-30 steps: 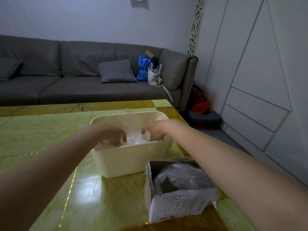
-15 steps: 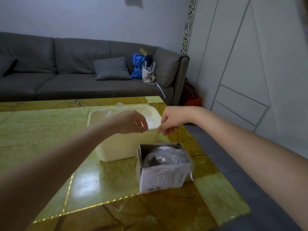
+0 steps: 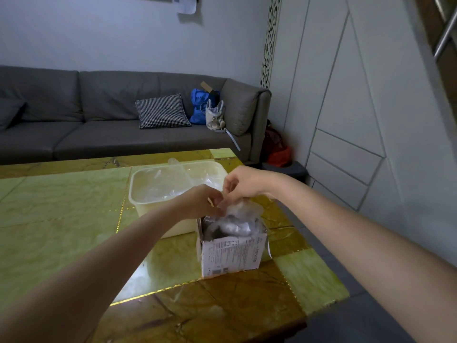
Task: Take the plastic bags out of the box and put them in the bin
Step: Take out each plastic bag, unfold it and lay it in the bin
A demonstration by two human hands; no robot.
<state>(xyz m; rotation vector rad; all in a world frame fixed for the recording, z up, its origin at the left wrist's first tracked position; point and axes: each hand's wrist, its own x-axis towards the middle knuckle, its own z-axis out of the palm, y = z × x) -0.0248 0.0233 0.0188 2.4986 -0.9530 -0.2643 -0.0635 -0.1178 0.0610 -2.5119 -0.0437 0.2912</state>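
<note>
So, 2 bare hands meet over 1 small white printed cardboard box (image 3: 232, 253) w/ its top flaps open, standing near the right front part of the glossy green-and-gold marble-look table (image 3: 61, 219). Left hand (image 3: 205, 201) has fingers curled, pinching the edge of a crumpled clear plastic bag (image 3: 243, 209) just above the box's opening; right hand (image 3: 243, 183) also curled, thumb and fingertips pinching the same bag from the far side. Both hands touch or nearly touch each other; can't tell exactly where one grip ends. The bag hangs down into the box mouth, on top of more crumpled plastic (image 3: 230, 226) inside, greyish, count unclear.

Just behind the box, touching or almost touching it, sits 1 cream rectangular plastic bin (image 3: 141, 204), open-topped, w/ clear plastic bags (image 3: 168, 181) in it; no. of bags can't be counted, they blur together.

Beyond the table: 1 long grey sofa (image 3: 99, 100) along the wall. On it 1 black-and-white houndstooth cushion (image 3: 162, 111), 1 blue bag (image 3: 199, 106) and 1 pale handbag (image 3: 215, 116) beside the armrest. 1 red-orange bag (image 3: 278, 151) on the floor by the sofa's end, next to white panelled doors (image 3: 358, 107).
</note>
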